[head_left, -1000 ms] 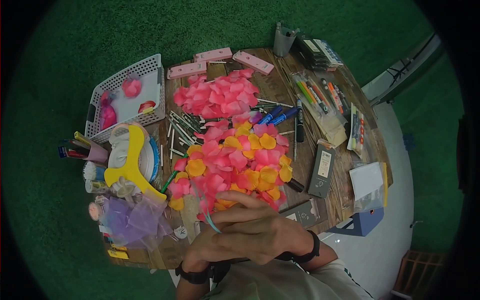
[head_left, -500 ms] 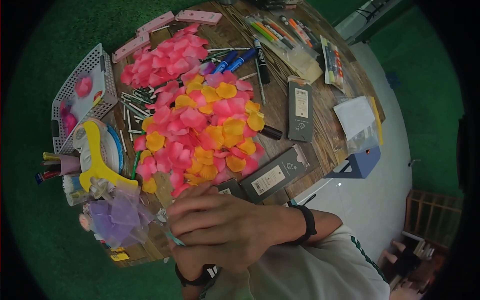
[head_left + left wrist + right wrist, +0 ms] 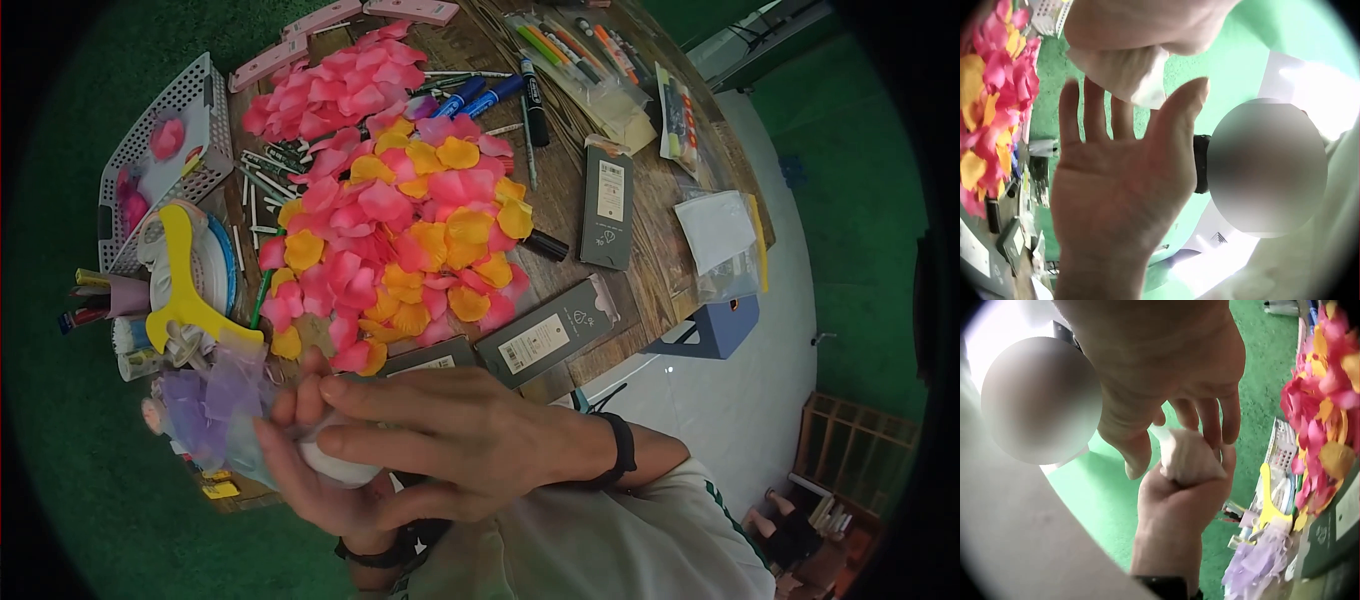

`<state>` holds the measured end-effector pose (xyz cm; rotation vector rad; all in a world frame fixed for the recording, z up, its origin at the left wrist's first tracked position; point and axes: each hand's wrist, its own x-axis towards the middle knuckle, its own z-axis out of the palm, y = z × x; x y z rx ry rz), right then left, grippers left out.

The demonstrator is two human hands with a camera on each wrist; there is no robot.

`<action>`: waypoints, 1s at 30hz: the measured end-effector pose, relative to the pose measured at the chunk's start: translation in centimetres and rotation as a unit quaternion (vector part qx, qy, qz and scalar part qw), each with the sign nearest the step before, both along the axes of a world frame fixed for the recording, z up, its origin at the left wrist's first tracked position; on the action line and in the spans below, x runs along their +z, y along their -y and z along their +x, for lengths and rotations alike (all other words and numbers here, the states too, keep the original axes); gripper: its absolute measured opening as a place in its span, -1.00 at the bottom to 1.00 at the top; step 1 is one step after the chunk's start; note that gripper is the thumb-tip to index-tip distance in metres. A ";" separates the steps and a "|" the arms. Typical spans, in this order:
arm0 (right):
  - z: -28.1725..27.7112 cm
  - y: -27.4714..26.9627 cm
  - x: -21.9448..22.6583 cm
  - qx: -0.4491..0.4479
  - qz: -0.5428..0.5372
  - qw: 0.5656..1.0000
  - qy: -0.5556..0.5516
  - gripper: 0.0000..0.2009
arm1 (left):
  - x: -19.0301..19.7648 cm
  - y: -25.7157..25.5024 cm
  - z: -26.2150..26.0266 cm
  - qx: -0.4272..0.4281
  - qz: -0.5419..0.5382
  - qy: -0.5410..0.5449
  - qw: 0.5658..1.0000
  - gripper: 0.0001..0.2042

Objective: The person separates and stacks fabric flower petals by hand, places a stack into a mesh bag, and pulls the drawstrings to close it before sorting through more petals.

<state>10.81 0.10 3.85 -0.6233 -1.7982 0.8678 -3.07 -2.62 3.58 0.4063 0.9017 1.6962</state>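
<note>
My left hand (image 3: pixel 320 490) holds a soft white bundle (image 3: pixel 1186 456), its fingers curled round it; the bundle's kind cannot be told. In the head view the bundle shows as a pale patch (image 3: pixel 342 466) under my right fingers. My right hand (image 3: pixel 460 440) reaches across from the right, palm facing the left hand, with fingers long and spread. From the left wrist view, the right palm (image 3: pixel 1125 175) is bare, its fingertips (image 3: pixel 1094 94) right at the bundle's edge. Pink and yellow petals (image 3: pixel 400 240) lie heaped beyond both hands.
Purple netting (image 3: pixel 195 410) and a yellow three-armed piece (image 3: pixel 180 300) sit at the left, near a white basket (image 3: pixel 120 190). Dark boxes (image 3: pixel 550 330) lie right of the hands. Markers (image 3: pixel 490 97) and bagged pens (image 3: pixel 570 50) lie farther back.
The hands, clasped together half a second ago, have come partly apart, and a white bundle now shows between them. A teal strip hung from them earlier. The head view has swung right.
</note>
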 end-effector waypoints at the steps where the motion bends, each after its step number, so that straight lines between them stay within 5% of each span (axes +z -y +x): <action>1: -0.3 0.4 0.0 0.002 0.000 1.000 0.000 -0.48 | 0.2 0.3 0.5 -0.013 0.029 0.012 0.999 -0.57; 3: -0.9 1.0 -0.2 -0.012 -0.056 0.997 -0.043 -0.51 | 0.9 0.4 1.7 -0.023 0.061 0.024 0.998 -0.57; 5: -0.8 1.3 -0.1 0.019 -0.104 0.993 -0.056 -0.55 | 1.9 0.0 2.6 0.000 0.017 -0.145 0.989 -0.56; 6: -0.5 1.3 0.0 0.049 -0.151 0.985 -0.067 -0.58 | 1.4 0.2 2.1 0.001 0.019 -0.144 0.989 -0.56; 7: -0.1 1.2 0.5 0.050 -0.149 0.985 -0.066 -0.58 | 0.6 0.5 1.2 -0.060 0.115 -0.156 0.979 -0.54; 9: 0.8 1.0 1.8 0.172 -0.399 0.894 -0.108 -0.68 | -0.4 0.4 0.3 -0.121 0.212 -0.165 0.956 -0.52; 10: 0.6 1.1 1.7 0.172 -0.398 0.895 -0.107 -0.68 | -0.7 0.3 0.1 -0.122 0.294 -0.200 0.927 -0.55; 12: 0.0 1.4 1.1 0.261 -0.629 0.692 -0.240 -0.75 | -1.5 0.8 0.3 -0.123 0.372 -0.233 0.890 -0.58; 13: -0.3 1.5 0.5 0.261 -0.629 0.692 -0.239 -0.75 | -2.2 1.6 0.6 -0.074 0.380 -0.185 0.903 -0.64; 14: -0.5 1.6 -0.2 0.302 -0.657 0.645 -0.247 -0.67 | -2.1 2.1 0.9 -0.026 0.385 -0.136 0.912 -0.70; 15: -0.7 1.7 -0.4 0.340 -0.683 0.594 -0.254 -0.59 | -1.4 1.9 -0.7 -0.079 0.393 -0.180 0.898 -0.59; 16: -0.6 1.9 0.0 0.336 -0.685 0.595 -0.254 -0.59 | -1.8 2.1 0.3 -0.081 0.393 -0.177 0.899 -0.59; 17: -0.5 2.0 1.0 0.252 -0.567 0.761 -0.189 -0.64 | -1.3 1.2 3.0 0.137 0.261 -0.369 0.882 -0.55; 18: -0.4 2.1 1.6 0.154 -0.421 0.887 -0.112 -0.68 | -0.5 0.9 4.6 0.337 0.101 -0.524 0.776 -0.49; 19: -0.5 2.2 1.5 0.067 -0.201 0.969 -0.123 -0.65 | 0.2 2.2 1.9 0.181 0.156 -0.554 0.798 -0.40; 20: -1.0 2.0 1.3 0.062 -0.199 0.971 -0.122 -0.65 | 0.6 2.0 2.2 0.178 0.160 -0.550 0.800 -0.40; 22: -1.8 1.5 1.0 -0.017 0.091 0.994 -0.060 -0.60 | 0.9 1.3 3.0 0.182 0.139 -0.584 0.779 -0.41; 24: -1.6 2.0 0.8 0.008 0.088 0.996 0.016 -0.53 | 0.5 0.9 4.0 0.216 0.082 -0.613 0.756 -0.42; 26: -1.8 2.3 0.4 -0.052 0.042 0.994 -0.086 -0.63 | 0.6 1.0 4.1 0.256 0.023 -0.634 0.729 -0.42; 27: -1.4 2.3 0.8 -0.052 0.044 0.994 -0.086 -0.63 | 0.8 1.4 3.3 0.225 0.066 -0.518 0.822 -0.42; 28: -0.7 2.2 1.6 0.050 -0.153 0.983 -0.092 -0.66 | 0.9 1.8 2.4 0.188 0.107 -0.390 0.895 -0.40; 29: -0.2 2.0 2.3 0.149 -0.343 0.923 -0.094 -0.70 | 0.4 2.2 1.6 0.189 0.108 -0.389 0.895 -0.40; 30: 0.0 1.8 2.4 0.149 -0.342 0.923 -0.093 -0.70 | -0.8 2.6 0.7 0.134 0.219 -0.312 0.915 -0.42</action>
